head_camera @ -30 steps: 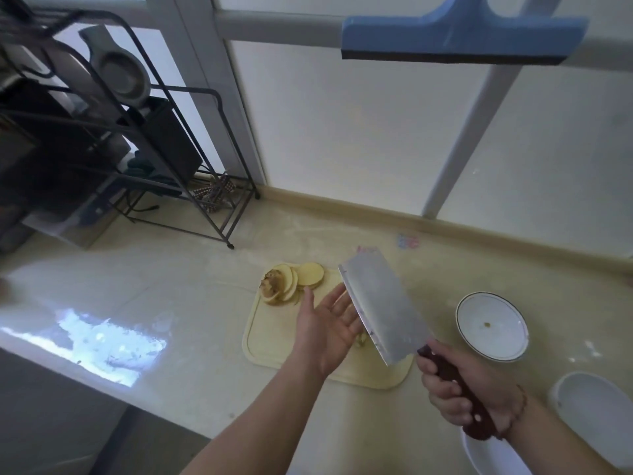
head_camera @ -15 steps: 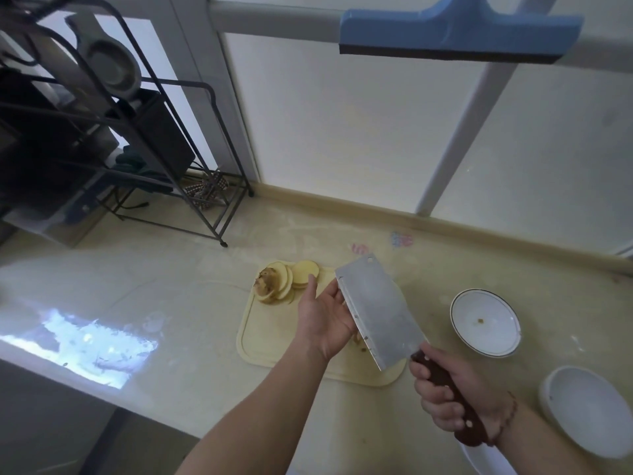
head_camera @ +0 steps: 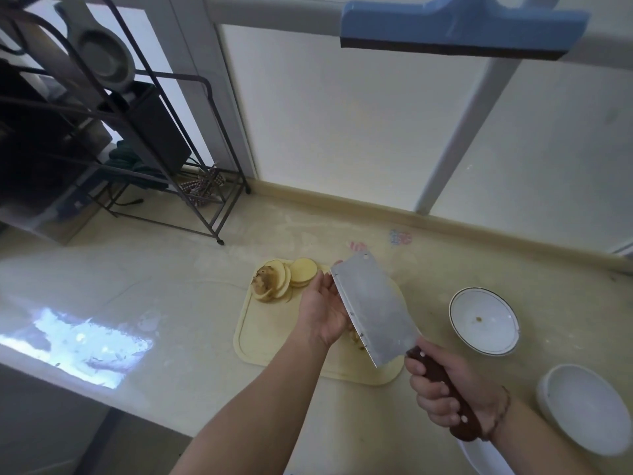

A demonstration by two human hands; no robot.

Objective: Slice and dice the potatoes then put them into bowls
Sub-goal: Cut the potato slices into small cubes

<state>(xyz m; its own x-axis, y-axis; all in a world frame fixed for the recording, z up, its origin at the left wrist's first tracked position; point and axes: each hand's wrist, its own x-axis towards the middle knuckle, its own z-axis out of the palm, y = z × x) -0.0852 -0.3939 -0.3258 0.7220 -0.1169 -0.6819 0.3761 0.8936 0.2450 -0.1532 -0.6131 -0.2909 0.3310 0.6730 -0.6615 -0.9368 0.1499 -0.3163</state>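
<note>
Fingers of the right hand [head_camera: 442, 392] wrap the cleaver [head_camera: 373, 310] handle. The left hand [head_camera: 323, 308], a second ago spread beside the blade, now lies extended against its edge, probably wiping off dice. Beyond, potato slices [head_camera: 287, 277] wait on the cutting board [head_camera: 260, 337]; the bowl [head_camera: 484, 320] on the tabletop [head_camera: 171, 286] is nearly empty.

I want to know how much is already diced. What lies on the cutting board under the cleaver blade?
A few small potato bits show on the cutting board at the edge of the cleaver, by the left hand. The blade hides whatever else lies beneath it.
</note>
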